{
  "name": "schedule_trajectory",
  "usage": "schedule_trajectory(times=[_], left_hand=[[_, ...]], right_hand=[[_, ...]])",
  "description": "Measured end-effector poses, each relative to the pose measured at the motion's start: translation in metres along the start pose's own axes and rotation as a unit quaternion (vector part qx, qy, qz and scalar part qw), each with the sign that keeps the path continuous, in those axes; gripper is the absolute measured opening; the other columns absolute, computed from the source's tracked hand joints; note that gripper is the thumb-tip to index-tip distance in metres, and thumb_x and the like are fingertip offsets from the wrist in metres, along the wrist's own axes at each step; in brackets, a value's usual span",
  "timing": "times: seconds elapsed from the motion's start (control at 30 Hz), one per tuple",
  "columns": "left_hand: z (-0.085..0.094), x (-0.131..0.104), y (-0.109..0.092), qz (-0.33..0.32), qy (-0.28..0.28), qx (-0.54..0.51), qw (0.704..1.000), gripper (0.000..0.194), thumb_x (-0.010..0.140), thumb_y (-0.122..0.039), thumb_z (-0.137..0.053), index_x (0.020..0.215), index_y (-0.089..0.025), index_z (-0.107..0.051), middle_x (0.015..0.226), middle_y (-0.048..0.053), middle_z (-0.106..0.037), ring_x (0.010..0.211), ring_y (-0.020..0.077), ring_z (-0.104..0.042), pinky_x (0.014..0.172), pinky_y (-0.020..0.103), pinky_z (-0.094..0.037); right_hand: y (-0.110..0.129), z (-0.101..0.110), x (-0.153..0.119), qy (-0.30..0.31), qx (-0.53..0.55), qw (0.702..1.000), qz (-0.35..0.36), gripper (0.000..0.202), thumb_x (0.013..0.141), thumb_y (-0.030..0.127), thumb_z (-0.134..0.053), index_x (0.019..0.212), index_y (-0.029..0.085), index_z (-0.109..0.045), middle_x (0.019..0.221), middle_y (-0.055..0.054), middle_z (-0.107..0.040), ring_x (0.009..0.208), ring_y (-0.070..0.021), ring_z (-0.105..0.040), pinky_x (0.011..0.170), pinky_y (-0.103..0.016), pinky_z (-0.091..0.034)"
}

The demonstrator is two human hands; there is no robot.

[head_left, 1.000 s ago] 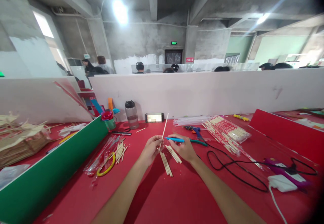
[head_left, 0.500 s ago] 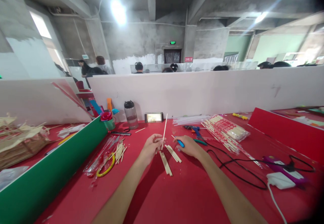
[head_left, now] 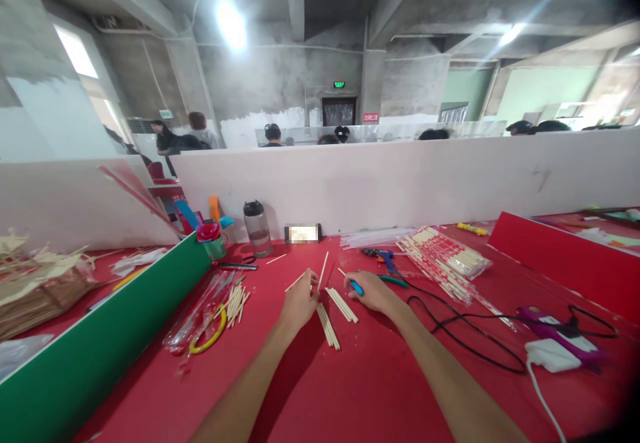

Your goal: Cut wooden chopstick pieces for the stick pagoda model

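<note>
At left fingers (head_left: 309, 279): pinching slim stick (head_left: 324, 269)
At right fingers (head_left: 358, 275): curled round blue tool (head_left: 357, 287)
Between them: stick rows (head_left: 342, 305) on surface (head_left: 350, 396)

Red tabletop (head_left: 320, 396), cluttered flanks.
Mid-table, two rows of pale sticks (head_left: 328, 326); left, loose stick pile (head_left: 238, 303), bottle (head_left: 257, 235); right, glue gun (head_left: 384, 257), bagged sticks (head_left: 447, 254), purple power strip (head_left: 560, 336).

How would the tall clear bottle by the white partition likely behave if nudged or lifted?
Pushed near its lid, the bottle would probably tip, being tall and narrow. It likely feels stiff when gripped, as its sides look straight. The darker lower part suggests liquid, perhaps making it bottom-heavy.
</note>
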State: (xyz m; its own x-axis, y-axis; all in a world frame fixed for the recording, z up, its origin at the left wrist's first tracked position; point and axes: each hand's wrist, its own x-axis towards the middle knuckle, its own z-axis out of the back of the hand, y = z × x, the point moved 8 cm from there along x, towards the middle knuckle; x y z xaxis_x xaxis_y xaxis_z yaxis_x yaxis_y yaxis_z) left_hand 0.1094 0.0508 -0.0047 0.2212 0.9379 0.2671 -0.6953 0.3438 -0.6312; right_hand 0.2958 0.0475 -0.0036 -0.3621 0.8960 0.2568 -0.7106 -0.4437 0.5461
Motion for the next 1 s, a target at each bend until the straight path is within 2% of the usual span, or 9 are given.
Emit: schedule_trajectory(times=[0.1, 0.2, 0.37, 0.47, 0.63, 0.73, 0.87, 0.93, 1.0], left_hand=[[-0.002, -0.001, 0.000, -0.015, 0.004, 0.042, 0.999, 0.024, 0.080, -0.014, -0.056, 0.102, -0.023, -0.049, 0.102, 0.003, -0.066, 0.081, 0.0155, -0.062, 0.072, 0.026, -0.041], [-0.006, -0.001, 0.001, -0.030, 0.012, 0.075, 0.997, 0.025, 0.080, -0.013, -0.055, 0.102, -0.022, -0.049, 0.099, 0.004, -0.065, 0.083, 0.0170, -0.062, 0.071, 0.026, -0.039], [-0.009, -0.004, -0.003, -0.058, 0.035, 0.117, 0.991, 0.024, 0.078, -0.009, -0.052, 0.099, -0.020, -0.051, 0.096, 0.005, -0.063, 0.083, 0.0172, -0.061, 0.068, 0.025, -0.037], [-0.008, -0.003, -0.006, -0.048, 0.039, 0.143, 0.988, 0.019, 0.081, -0.010, -0.051, 0.098, -0.019, -0.052, 0.098, 0.006, -0.063, 0.083, 0.0175, -0.061, 0.067, 0.025, -0.036], [-0.004, -0.003, -0.020, -0.078, 0.050, 0.148, 0.985, 0.010, 0.084, -0.016, -0.051, 0.092, -0.019, -0.057, 0.093, 0.007, -0.063, 0.086, 0.0192, -0.060, 0.068, 0.026, -0.037], [-0.009, -0.012, -0.038, -0.145, 0.113, 0.086, 0.979, 0.008, 0.086, -0.023, -0.055, 0.090, -0.019, -0.061, 0.088, 0.005, -0.064, 0.083, 0.0186, -0.059, 0.069, 0.026, -0.040], [-0.028, -0.033, -0.063, -0.265, 0.243, 0.008, 0.933, 0.013, 0.081, -0.027, -0.065, 0.092, -0.021, -0.069, 0.097, 0.005, -0.067, 0.091, 0.0196, -0.060, 0.080, 0.027, -0.043], [-0.037, -0.037, -0.064, -0.279, 0.279, 0.000, 0.919, 0.010, 0.081, -0.023, -0.065, 0.089, -0.022, -0.071, 0.097, 0.005, -0.068, 0.091, 0.0190, -0.060, 0.082, 0.027, -0.044], [-0.042, -0.037, -0.061, -0.276, 0.291, 0.007, 0.916, 0.011, 0.082, -0.019, -0.062, 0.088, -0.021, -0.071, 0.095, 0.005, -0.069, 0.091, 0.0184, -0.061, 0.082, 0.026, -0.045]], right_hand=[[0.009, 0.010, 0.002, -0.047, 0.077, 0.996, 0.024, 0.015, 0.075, 0.014, -0.063, 0.089, 0.021, -0.063, 0.082, -0.002, -0.068, 0.074, -0.0175, -0.061, 0.072, -0.027, -0.043], [0.023, 0.018, 0.002, -0.077, 0.200, 0.975, 0.062, 0.010, 0.079, 0.022, -0.062, 0.089, 0.020, -0.060, 0.086, -0.002, -0.066, 0.077, -0.0174, -0.061, 0.074, -0.028, -0.045], [0.032, 0.014, 0.003, -0.066, 0.381, 0.921, 0.037, 0.017, 0.081, 0.033, -0.064, 0.090, 0.021, -0.056, 0.080, 0.000, -0.062, 0.070, -0.0156, -0.061, 0.069, -0.028, -0.049], [0.031, 0.009, 0.002, -0.059, 0.394, 0.917, 0.029, 0.017, 0.080, 0.032, -0.064, 0.089, 0.021, -0.056, 0.077, 0.001, -0.061, 0.067, -0.0149, -0.061, 0.067, -0.028, -0.049], [0.028, 0.014, 0.003, -0.093, 0.302, 0.947, 0.056, 0.012, 0.078, 0.029, -0.066, 0.085, 0.020, -0.061, 0.081, 0.000, -0.062, 0.074, -0.0147, -0.060, 0.072, -0.027, -0.048], [0.015, 0.014, 0.006, -0.116, 0.323, 0.939, 0.003, 0.019, 0.081, 0.035, -0.062, 0.093, 0.020, -0.062, 0.079, -0.001, -0.063, 0.065, -0.0134, -0.059, 0.061, -0.025, -0.048], [0.004, 0.006, 0.010, -0.115, 0.405, 0.905, -0.052, 0.036, 0.083, 0.049, -0.058, 0.104, 0.020, -0.063, 0.077, -0.003, -0.066, 0.057, -0.0130, -0.058, 0.048, -0.022, -0.045], [0.002, 0.004, 0.012, -0.116, 0.429, 0.893, -0.067, 0.042, 0.082, 0.054, -0.058, 0.104, 0.019, -0.066, 0.072, -0.003, -0.066, 0.056, -0.0125, -0.058, 0.047, -0.022, -0.043], [0.000, 0.002, 0.012, -0.115, 0.440, 0.887, -0.081, 0.045, 0.082, 0.056, -0.058, 0.102, 0.018, -0.069, 0.067, -0.002, -0.064, 0.053, -0.0115, -0.055, 0.046, -0.021, -0.042]])
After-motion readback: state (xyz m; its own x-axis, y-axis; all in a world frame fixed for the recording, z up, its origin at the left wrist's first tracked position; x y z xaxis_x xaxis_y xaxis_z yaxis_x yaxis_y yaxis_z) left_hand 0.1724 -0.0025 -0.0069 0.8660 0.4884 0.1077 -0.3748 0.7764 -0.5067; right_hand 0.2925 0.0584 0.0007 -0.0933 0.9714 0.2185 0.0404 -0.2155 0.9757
